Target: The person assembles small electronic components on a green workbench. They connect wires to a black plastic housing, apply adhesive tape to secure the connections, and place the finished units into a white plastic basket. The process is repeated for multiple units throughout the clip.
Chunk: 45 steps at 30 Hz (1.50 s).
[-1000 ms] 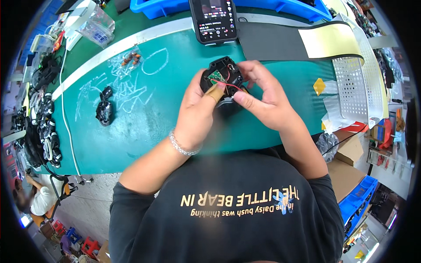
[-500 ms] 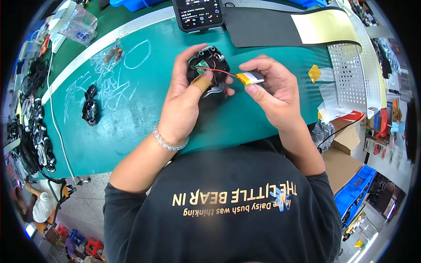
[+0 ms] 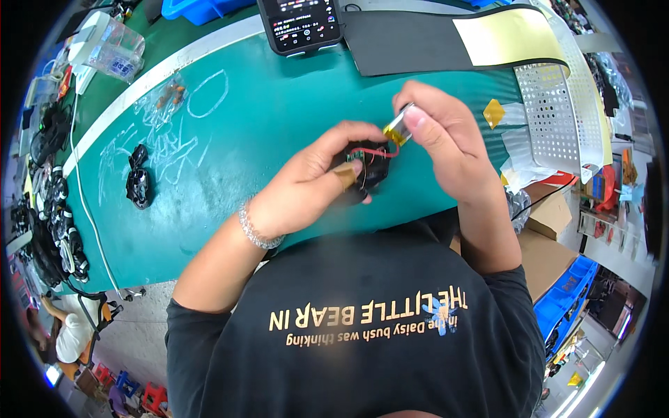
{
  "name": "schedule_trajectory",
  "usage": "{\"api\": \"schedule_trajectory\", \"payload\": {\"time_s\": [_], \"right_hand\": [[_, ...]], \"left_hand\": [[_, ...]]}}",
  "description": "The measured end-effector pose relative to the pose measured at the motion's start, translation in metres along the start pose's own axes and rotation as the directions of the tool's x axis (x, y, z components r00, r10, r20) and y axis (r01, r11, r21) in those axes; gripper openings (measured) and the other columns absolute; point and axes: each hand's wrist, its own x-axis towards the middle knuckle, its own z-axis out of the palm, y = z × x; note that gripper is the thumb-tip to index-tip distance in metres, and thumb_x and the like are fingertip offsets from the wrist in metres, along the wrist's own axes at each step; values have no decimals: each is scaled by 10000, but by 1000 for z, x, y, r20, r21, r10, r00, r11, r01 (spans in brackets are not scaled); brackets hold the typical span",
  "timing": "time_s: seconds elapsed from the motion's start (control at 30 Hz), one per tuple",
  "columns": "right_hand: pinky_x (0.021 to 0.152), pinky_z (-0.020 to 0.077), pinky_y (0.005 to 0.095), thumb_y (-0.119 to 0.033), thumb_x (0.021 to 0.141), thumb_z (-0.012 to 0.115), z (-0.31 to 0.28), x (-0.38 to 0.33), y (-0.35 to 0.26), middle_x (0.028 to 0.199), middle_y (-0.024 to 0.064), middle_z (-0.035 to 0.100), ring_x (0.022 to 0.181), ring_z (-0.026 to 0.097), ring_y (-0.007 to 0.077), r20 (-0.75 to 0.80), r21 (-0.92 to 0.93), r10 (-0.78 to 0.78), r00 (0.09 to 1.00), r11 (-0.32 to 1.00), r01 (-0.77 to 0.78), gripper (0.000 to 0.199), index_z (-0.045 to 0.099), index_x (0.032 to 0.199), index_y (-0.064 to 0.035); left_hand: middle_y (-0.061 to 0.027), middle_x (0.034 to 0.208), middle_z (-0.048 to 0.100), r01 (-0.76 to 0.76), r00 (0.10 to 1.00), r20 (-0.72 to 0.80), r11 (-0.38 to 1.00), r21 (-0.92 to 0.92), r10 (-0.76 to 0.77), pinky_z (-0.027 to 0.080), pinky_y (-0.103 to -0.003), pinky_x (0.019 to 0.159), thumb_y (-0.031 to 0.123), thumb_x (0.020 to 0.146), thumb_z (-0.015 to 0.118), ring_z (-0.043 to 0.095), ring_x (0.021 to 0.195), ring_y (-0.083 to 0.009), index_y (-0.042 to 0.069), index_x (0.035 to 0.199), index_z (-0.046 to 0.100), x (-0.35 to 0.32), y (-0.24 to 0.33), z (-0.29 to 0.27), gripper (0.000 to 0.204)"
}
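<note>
In the head view, the left hand (image 3: pixel 306 184) is closed around a small round black housing (image 3: pixel 366 174), a matte plastic shell with a green circuit board showing inside; a strip of tan tape wraps the thumb pressed against it. The right hand (image 3: pixel 446 139) pinches a slim, flat battery cell (image 3: pixel 398 127), silvery with a yellow band, between thumb and fingertips, holding it just above and beside the housing. Thin red wires (image 3: pixel 380 152) curve from the cell down into the shell. Both hands hover over the middle of the workbench, close to the person's chest.

The bench is covered by a smooth teal mat (image 3: pixel 230 160) scribbled with white chalk marks, edged by a pale stripe. A second black housing (image 3: pixel 138 185) lies well apart to the left. A clear plastic bag of small orange parts (image 3: pixel 164 101) sits near the chalk loops. At the far edge stands a dark phone (image 3: pixel 301 24) with a lit screen, beside a black rubbery sheet (image 3: pixel 411 42) and a glossy yellow sheet (image 3: pixel 505 36). A perforated white metal panel (image 3: pixel 557 111) lies to the right. Tangled black cables (image 3: pixel 49 209) crowd the left edge, and cardboard boxes (image 3: pixel 550 244) and blue bins (image 3: pixel 568 299) stand on the floor at right.
</note>
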Motion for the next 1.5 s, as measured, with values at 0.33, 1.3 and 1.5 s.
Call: {"api": "schedule_trajectory", "payload": {"time_s": [0.33, 1.3, 1.5], "right_hand": [[690, 430, 368, -69, 838, 514, 0, 18, -6, 823, 156, 552, 788, 538, 306, 352, -50, -148, 924, 983, 177, 190, 573, 1001, 8], [608, 434, 346, -233, 762, 652, -124, 19, 97, 721, 112, 590, 677, 572, 257, -619, -618, 81, 781, 563, -549, 225, 562, 779, -28], [601, 432, 325, -181, 760, 659, -129, 18, 89, 693, 106, 576, 644, 549, 217, -626, -626, 179, 759, 464, -627, 208, 549, 741, -6]], "left_hand": [[-143, 1071, 544, 280, 951, 124, 959, 35, -283, 532, -334, 693, 309, 924, 465, 618, 847, -218, 2, 1271, 343, 0, -2, -13, 479], [-96, 986, 543, 242, 970, 14, 947, -211, -244, 541, -340, 658, 320, 947, 411, 637, 735, -240, 53, 1039, 444, 5, 2, -7, 284], [-99, 966, 554, 247, 968, -5, 950, -191, -253, 540, -321, 662, 324, 948, 407, 638, 740, -233, 55, 1039, 443, 5, 3, -6, 286]]}}
